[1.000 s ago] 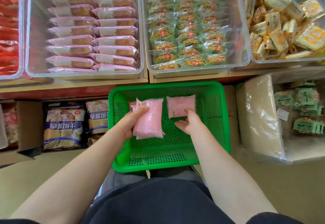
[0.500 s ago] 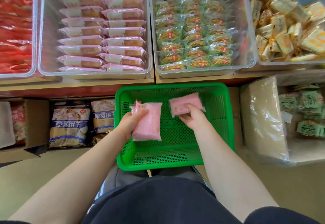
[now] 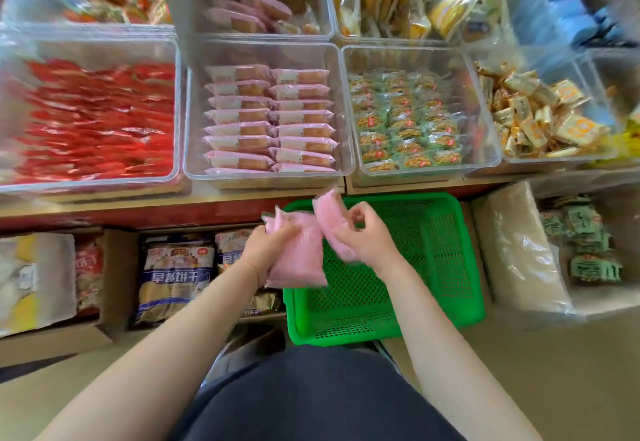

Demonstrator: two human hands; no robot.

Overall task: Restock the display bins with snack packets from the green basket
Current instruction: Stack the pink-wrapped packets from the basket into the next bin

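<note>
Clear display bins [image 3: 349, 108] line the far shelf; the middle one holds two neat rows of pink packets [image 3: 270, 122]. Near it, right of centre, sits the green basket [image 3: 446, 253], tilted toward the viewer. Both forearms reach forward over its left rim. The left hand [image 3: 268, 250] has its fingers curled round a large pink packet [image 3: 298, 260]. The right hand [image 3: 363, 236], thumb and fingers bent, pinches a smaller pink packet [image 3: 330, 215], raised and touching the first.

Lighting: bright, even, soft shadows. Glare on clear bins [image 3: 349, 167]. Motion blur throughout, heaviest at top corners. Wide-angle bending at edges.
</note>
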